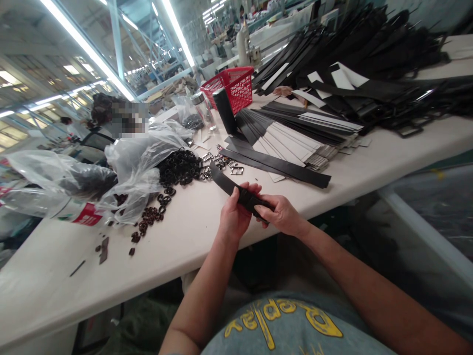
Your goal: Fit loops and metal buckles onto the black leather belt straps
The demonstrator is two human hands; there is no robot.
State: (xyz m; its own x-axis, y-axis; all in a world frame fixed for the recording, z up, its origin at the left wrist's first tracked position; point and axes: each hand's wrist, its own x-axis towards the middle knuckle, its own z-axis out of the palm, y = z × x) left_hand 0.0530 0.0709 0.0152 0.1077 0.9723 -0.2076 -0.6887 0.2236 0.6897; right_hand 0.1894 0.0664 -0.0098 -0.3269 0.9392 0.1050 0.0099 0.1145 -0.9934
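Observation:
A black strap (222, 180) is held in both hands over the table's front edge, its flat free end pointing up and left. My left hand (236, 213) is closed around its middle, thumb on top. My right hand (280, 213) grips the lower right end, where the strap looks thicker or folded; the fingers hide the detail there. Just beyond the hands lie loose dark strips (284, 168) and metal buckles (237, 170). Black rings (180, 166) form a pile to the left of them.
Small brown loops (150, 220) and plastic bags (129, 162) cover the left of the table (166, 251). Fanned strips (291, 140), a dark cylinder (224, 111), a glass jar (204, 112) and a red basket (236, 88) stand farther back. Black straps (343, 44) are heaped at right.

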